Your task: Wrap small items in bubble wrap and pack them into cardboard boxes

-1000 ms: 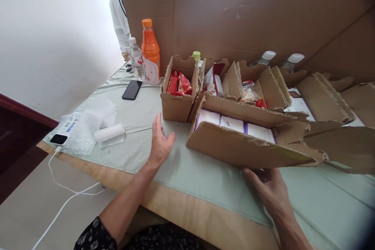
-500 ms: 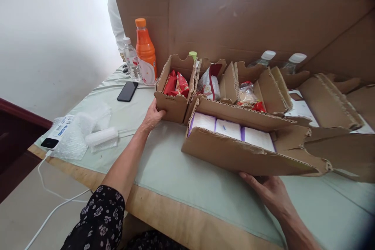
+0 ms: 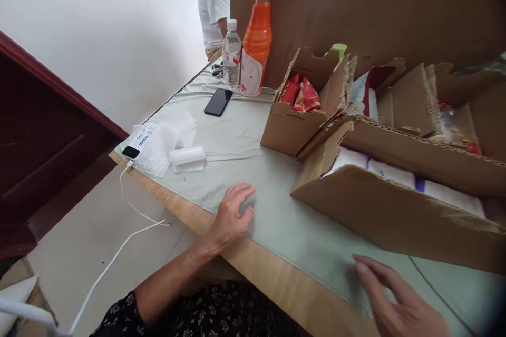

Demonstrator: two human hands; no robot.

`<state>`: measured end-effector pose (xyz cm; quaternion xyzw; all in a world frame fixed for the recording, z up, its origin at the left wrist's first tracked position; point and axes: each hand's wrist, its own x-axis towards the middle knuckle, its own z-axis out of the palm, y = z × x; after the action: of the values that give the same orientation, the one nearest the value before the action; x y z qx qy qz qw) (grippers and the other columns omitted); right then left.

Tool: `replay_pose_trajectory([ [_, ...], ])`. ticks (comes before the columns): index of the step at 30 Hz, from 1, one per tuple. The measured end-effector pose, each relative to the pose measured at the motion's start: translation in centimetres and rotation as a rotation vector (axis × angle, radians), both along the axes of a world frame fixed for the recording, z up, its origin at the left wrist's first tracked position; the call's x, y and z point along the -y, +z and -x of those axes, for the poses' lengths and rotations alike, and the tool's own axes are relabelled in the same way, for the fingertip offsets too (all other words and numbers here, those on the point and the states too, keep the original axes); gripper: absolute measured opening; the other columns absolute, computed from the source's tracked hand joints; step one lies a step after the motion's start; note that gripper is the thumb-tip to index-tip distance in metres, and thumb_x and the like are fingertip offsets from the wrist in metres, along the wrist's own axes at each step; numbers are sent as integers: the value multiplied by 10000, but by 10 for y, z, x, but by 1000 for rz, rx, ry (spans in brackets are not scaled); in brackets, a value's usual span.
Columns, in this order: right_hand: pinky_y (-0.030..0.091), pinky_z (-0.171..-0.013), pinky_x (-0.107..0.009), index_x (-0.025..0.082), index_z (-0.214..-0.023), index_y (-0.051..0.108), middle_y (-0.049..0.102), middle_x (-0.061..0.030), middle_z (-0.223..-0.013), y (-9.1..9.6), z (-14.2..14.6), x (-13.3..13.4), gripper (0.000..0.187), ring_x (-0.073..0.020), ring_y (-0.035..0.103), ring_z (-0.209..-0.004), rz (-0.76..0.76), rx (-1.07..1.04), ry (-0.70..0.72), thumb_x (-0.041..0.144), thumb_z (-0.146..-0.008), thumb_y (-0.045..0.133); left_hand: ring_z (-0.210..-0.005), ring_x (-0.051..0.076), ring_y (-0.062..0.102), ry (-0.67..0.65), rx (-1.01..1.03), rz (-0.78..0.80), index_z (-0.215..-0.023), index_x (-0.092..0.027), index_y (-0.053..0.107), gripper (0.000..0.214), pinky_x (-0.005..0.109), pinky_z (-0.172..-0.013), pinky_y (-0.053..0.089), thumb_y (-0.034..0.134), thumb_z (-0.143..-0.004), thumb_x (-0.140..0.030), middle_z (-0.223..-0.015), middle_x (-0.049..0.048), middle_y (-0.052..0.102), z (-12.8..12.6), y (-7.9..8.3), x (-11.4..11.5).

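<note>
Left hand (image 3: 233, 214) empty and open, fingers loosely bent, thumb apart, over the cloth (image 3: 308, 242) by the table edge (image 3: 276, 274); contact unclear. Right hand (image 3: 403, 303) also empty, thumb and fingers parted, near the front of the long cardboard box (image 3: 375, 216). That box sits on the cloth before other boxes (image 3: 411, 97), white packs (image 3: 391, 172) in a row inside; at its left, a small cardboard box (image 3: 284, 131) with red packets (image 3: 306, 96). Judgement: long box fairly light, walls stiff but apt to bow at the cut rims; best held low, a palm at each end. Small box lighter; grip opposite walls, sparing the crushable packets. Versus half a second ago: left hand is off the small box, right hand clear of the long one, view swung left.
</note>
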<state>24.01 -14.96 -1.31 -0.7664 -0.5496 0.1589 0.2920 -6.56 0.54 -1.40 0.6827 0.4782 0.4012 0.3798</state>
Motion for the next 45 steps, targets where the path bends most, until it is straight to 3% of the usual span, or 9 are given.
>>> replay_pose_trajectory([
  [5,574,-823,-400,277,-1034,753,782,-60,-967,56,123,-125,250,-238,720,-869,-224,-49,586,288,-1017,505,-1277,326,619,-147,-56,-169,-1192,-210,714,446,559,-1098,504,559,-804,-54,-1211,120,746,6,-8,21],
  [9,516,-962,-464,244,-1180,711,714,-107,-1279,64,211,-233,304,-287,621,-1173,-247,121,917,132,-968,523,-1109,318,683,-203,-60,-216,-1088,-199,734,376,518,-976,565,553,-792,-54,-1083,124,766,2,-7,25],
  [15,448,-1008,-457,181,-1216,660,712,-140,-1237,56,280,-301,357,-298,613,-1170,-65,107,963,71,-878,625,-1043,293,703,-167,6,-211,-1053,-194,731,356,465,-921,581,537,-791,-52,-1040,118,769,3,-7,21],
  [18,511,-922,-390,172,-1298,602,722,-111,-1200,67,249,-271,320,-241,663,-1039,-62,-5,826,230,-986,560,-1069,281,702,-104,119,-82,-1093,-203,727,342,452,-961,572,570,-813,-87,-1110,116,757,10,-8,24],
  [23,562,-907,-363,250,-1323,618,724,-76,-1241,81,144,-151,420,-229,693,-1051,-87,-603,452,423,-942,657,-1336,359,590,-124,503,411,-1417,-204,570,663,532,-1159,455,739,-817,-429,-1396,150,655,27,-8,35],
  [26,583,-898,-385,264,-1328,628,738,-102,-1230,68,105,-73,494,-260,710,-1068,-31,-866,183,532,-916,678,-1418,401,520,-208,750,646,-1522,-218,468,1007,542,-1166,449,784,-707,-719,-1497,181,577,22,0,42],
  [30,596,-809,-380,274,-1281,663,751,-99,-1132,40,89,-3,469,-262,711,-964,-95,-1170,-107,548,-901,672,-1316,384,611,-381,747,862,-1496,-234,522,946,531,-1118,484,863,-698,-612,-1384,168,667,-13,15,60],
  [38,594,-644,-376,254,-1264,668,685,-151,-1232,28,63,56,667,-266,672,-925,-213,-1564,-231,765,-944,384,-1059,363,725,-512,630,916,-988,-199,806,420,505,-971,561,851,-675,-476,-979,89,804,-77,51,77],
  [45,589,-892,-432,275,-1592,362,609,-149,-1435,19,40,75,1039,-280,683,-1062,-242,-1274,-373,656,-734,807,-1104,421,711,-698,633,1147,-929,-220,822,488,557,-974,554,819,-530,-500,-894,95,805,-95,75,78],
])
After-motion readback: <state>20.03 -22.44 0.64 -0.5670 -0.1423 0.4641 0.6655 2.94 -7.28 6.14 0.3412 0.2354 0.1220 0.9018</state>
